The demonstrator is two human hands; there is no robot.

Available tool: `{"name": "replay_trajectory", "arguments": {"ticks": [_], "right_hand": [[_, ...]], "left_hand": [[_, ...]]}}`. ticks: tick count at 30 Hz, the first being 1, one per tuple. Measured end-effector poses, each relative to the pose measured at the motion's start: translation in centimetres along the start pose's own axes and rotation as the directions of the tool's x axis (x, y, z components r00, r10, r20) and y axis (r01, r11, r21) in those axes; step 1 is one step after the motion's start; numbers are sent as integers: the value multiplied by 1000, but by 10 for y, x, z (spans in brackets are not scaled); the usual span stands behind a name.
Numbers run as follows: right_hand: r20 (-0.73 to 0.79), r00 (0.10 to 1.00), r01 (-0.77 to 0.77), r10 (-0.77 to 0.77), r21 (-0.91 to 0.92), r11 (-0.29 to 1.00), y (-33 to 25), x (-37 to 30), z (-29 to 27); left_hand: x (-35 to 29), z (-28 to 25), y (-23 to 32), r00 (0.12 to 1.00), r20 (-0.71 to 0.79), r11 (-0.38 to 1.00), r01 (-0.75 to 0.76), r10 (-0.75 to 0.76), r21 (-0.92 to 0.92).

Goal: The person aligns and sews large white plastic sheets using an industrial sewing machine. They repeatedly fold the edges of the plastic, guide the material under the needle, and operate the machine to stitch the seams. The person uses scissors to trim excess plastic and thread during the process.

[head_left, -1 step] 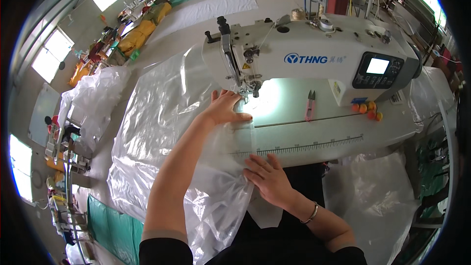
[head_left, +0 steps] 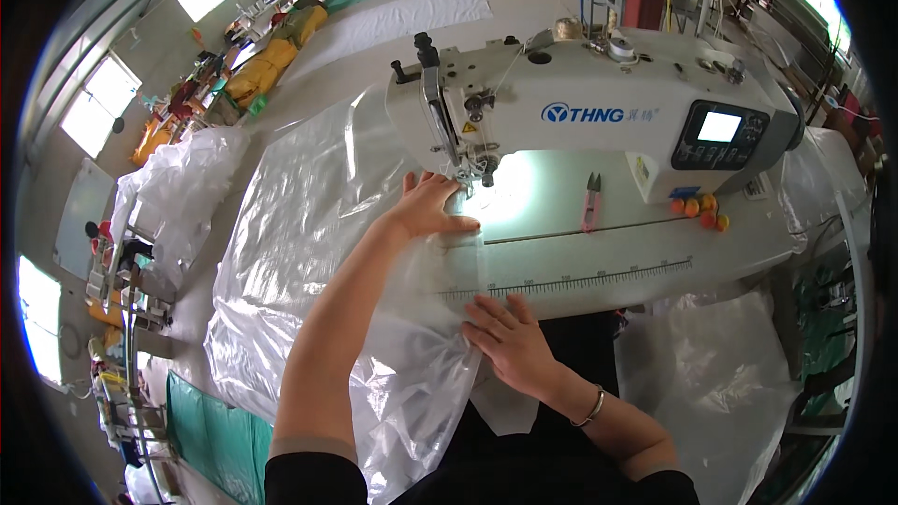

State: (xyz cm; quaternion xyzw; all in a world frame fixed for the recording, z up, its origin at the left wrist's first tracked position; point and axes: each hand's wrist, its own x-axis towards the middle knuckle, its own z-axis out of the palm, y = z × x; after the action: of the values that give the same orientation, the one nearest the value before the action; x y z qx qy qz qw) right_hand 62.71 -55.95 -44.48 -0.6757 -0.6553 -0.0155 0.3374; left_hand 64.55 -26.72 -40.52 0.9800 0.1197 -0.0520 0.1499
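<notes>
A clear plastic sheet covers the left of the sewing table and drapes over its front edge. My left hand lies on it with thumb and fingers spread, fingertips close beside the presser foot of the white sewing machine. At the table's front edge, my right hand rests its outstretched fingers on the sheet's right edge; what lies under that palm is hidden. The lamp lights the bed by the needle, and the needle tip cannot be made out.
Pink-handled thread snips lie on the table, right of the needle. Small orange and red balls sit by the machine's base. More clear plastic hangs at the lower right, and a heap of it stands at the left.
</notes>
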Motion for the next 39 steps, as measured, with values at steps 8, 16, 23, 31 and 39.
{"name": "replay_trajectory", "arguments": {"ticks": [8, 16, 23, 31, 39], "right_hand": [[50, 998, 27, -25, -43, 999, -12, 7, -6], [-112, 993, -36, 35, -4, 999, -20, -11, -27], [-177, 984, -10, 9, -4, 1000, -26, -16, -31], [-270, 957, -74, 104, 118, 990, 2, 7, -51], [77, 801, -301, 594, 909, 288, 0, 125, -45]], "left_hand": [[-8, -10, 4, 1000, -12, 995, -26, 27, 98], [-62, -24, 51, 699, -702, 963, -72, -136, -258], [-61, -37, 89, 578, -788, 970, 29, -212, -240], [-107, -21, 67, 575, -767, 914, -79, -285, -399], [-163, -3, 84, 795, -553, 814, -137, -249, -564]]}}
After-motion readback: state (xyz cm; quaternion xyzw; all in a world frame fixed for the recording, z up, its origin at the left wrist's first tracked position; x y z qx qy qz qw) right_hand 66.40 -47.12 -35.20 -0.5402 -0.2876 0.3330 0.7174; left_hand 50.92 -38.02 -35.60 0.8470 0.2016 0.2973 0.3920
